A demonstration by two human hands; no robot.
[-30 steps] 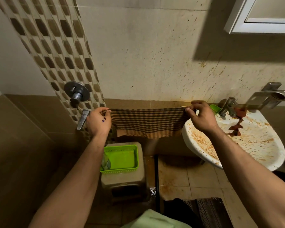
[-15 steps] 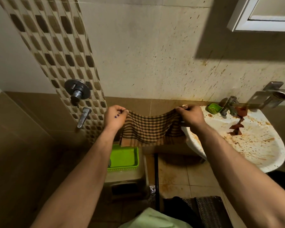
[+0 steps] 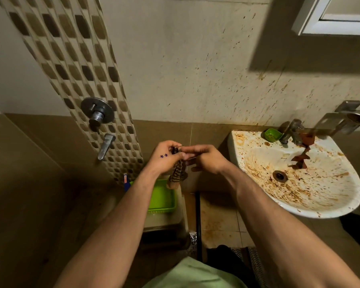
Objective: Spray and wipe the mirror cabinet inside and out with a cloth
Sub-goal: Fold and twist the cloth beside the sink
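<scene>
While both hands meet at frame centre, the checked cloth (image 3: pixel 176 176) hangs doubled over below them, in front of the green basket (image 3: pixel 163 204).

Left hand (image 3: pixel 164 157): thumb and curled fingers pinch the cloth's top edge.

Right hand (image 3: pixel 207 162): fingers stretched nearly straight toward the left hand, tips at that same edge, thumb loose underneath. Can't tell if it actually grips.

Mirror cabinet (image 3: pixel 312 28): only a white corner shows, upper right of frame, well apart from both hands and above the stained sink (image 3: pixel 312 210) at right.

Step, as I read it: folding the cloth into a pad, prep before any wiping. Nothing touches the cabinet.

Next move calls for one hand to take the whole fold, freeing the other for a spray bottle (none clearly visible), then a reach up and right to the cabinet. The hanging end looks likely to fall open if the pinch is thin.
</scene>
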